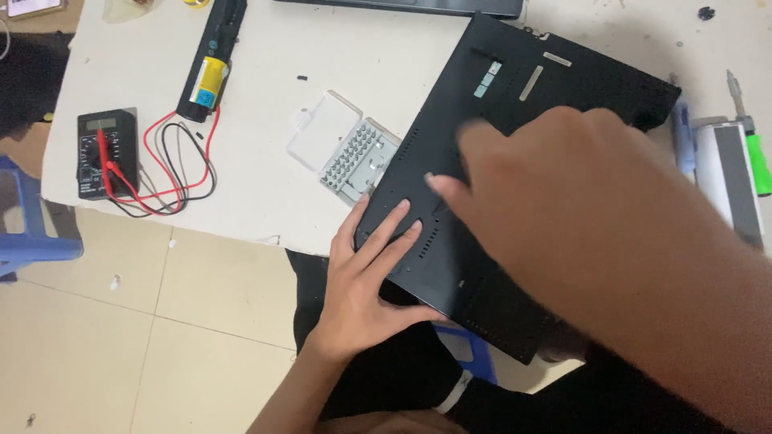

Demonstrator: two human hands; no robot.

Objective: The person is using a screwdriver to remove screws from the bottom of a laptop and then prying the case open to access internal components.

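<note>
A black laptop (555, 88) lies bottom-up across the white table's edge, its near corner hanging over my lap. My left hand (366, 277) rests flat on its near left corner, fingers spread. My right hand (555, 193) hovers blurred over the middle of the base, fingertips pinched on a small thin tool or screw that I cannot make out. An open grey case of screwdriver bits (358, 157) lies just left of the laptop.
A black multimeter (106, 151) with red and black leads (181, 165) sits at the table's left. A long black battery pack (211, 60) lies above it. A green-handled screwdriver (752, 137) and a white box (728, 181) are at the right. A blue stool (28, 233) stands on the tiled floor.
</note>
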